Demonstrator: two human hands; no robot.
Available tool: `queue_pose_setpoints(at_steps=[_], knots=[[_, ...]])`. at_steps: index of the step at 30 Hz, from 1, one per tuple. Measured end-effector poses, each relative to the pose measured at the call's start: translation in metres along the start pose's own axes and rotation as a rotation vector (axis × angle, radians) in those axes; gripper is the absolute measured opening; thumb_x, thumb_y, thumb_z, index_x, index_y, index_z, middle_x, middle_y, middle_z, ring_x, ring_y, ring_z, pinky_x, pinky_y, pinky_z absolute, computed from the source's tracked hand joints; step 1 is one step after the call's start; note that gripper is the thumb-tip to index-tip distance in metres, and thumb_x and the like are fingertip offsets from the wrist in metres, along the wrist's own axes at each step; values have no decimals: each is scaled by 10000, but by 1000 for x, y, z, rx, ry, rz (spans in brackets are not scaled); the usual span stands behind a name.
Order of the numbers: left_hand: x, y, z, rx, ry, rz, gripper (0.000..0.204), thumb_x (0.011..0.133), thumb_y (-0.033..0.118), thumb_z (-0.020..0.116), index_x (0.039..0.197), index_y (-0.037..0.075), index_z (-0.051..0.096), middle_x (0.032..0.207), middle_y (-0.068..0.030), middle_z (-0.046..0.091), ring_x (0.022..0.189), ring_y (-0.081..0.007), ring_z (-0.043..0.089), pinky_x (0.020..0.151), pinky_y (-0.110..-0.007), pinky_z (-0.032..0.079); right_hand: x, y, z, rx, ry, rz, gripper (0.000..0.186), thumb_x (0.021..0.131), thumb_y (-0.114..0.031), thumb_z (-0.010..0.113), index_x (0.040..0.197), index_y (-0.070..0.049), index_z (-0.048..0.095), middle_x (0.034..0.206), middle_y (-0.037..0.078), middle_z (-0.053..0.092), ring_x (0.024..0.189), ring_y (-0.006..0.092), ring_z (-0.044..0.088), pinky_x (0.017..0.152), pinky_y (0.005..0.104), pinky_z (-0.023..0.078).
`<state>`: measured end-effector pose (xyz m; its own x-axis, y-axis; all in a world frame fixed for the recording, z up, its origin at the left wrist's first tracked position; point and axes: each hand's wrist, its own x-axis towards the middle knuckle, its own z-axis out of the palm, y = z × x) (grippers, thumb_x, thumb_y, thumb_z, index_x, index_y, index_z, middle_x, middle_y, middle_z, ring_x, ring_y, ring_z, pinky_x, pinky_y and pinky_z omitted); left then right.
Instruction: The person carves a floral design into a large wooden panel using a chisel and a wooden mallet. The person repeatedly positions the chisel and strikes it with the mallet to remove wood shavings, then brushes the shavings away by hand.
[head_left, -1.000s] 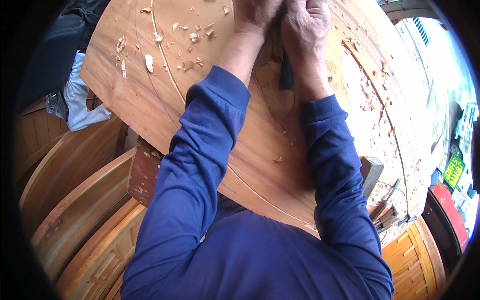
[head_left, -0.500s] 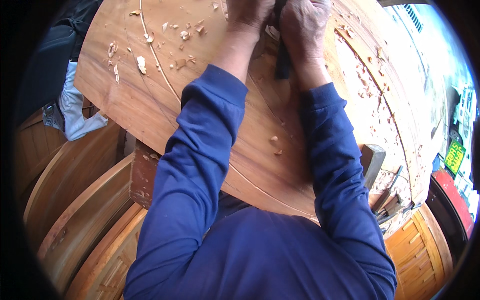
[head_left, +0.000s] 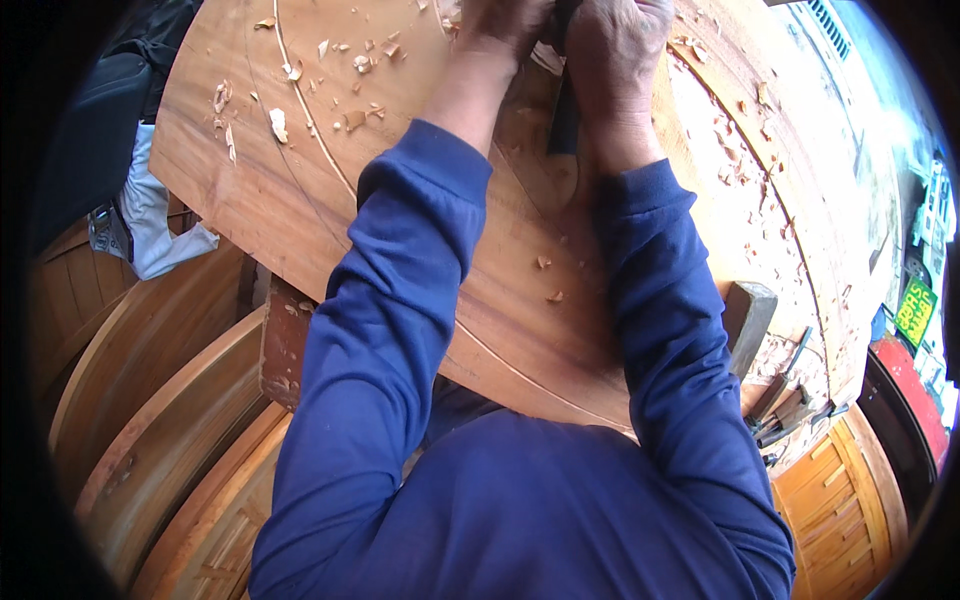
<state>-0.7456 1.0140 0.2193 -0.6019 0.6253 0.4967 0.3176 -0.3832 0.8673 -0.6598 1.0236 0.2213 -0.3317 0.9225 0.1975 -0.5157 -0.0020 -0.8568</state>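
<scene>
Both of my hands are close together at the upper edge, over a broad wooden board [head_left: 540, 330] with curved lines on it. My right hand [head_left: 618, 45] is closed round a dark, straight-sided tool [head_left: 565, 125], probably a carving tool. Its lower end points back toward me, between my wrists; the rest is hidden by the hand or cut off by the picture's edge. My left hand [head_left: 505, 25] is beside it, closed and in shadow, its fingers largely out of sight. Pale wood shavings [head_left: 362, 64] lie scattered on the board around my hands.
A wooden block [head_left: 748, 325] stands by my right forearm, with several hand tools [head_left: 785, 400] past it. Curved wooden panels [head_left: 165, 400] lean at the lower left. A dark case [head_left: 90, 150] and white cloth [head_left: 155, 225] are at the left.
Both hands have moved slightly up the picture, the right one also a little to the right. The dark tool's lower end has shifted slightly. Some shavings appear shifted.
</scene>
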Motion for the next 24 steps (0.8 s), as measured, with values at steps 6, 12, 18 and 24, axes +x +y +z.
queue_pose_setpoints(at_steps=[6, 12, 18, 24], knots=[[0, -13, 0, -155, -76, -171, 286, 1096, 210, 577, 955, -7, 701, 875, -81, 707, 832, -151, 653, 726, -357, 527, -6, -1, -3, -106, -40, -76, 227, 1152, -195, 525, 1242, -13, 626, 1098, 52, 689, 988, 99, 620, 899, 246, 521], [11, -19, 0, 167, -105, 317, 315, 1099, 230, 556, 981, -27, 697, 870, -109, 705, 825, -211, 671, 738, -369, 529, -5, -3, -1, -11, 26, -14, 234, 1149, -207, 539, 1237, -11, 633, 1108, 54, 692, 988, 99, 623, 883, 239, 526], [0, -4, 10, -192, -133, -159, 277, 1082, 205, 581, 934, -2, 694, 812, -71, 685, 756, -123, 623, 668, -325, 503, -4, 3, -12, -12, 25, -101, 212, 1150, -194, 536, 1244, -30, 631, 1091, 31, 678, 977, 85, 611, 867, 225, 519], [-3, -11, 5, -55, -178, -192, 308, 1072, 203, 585, 853, 17, 696, 714, -28, 642, 694, -96, 576, 616, -322, 477, -18, 3, -12, -84, 67, -83, 182, 1150, -175, 529, 1212, -42, 638, 1081, 19, 665, 983, 74, 594, 887, 218, 500]])
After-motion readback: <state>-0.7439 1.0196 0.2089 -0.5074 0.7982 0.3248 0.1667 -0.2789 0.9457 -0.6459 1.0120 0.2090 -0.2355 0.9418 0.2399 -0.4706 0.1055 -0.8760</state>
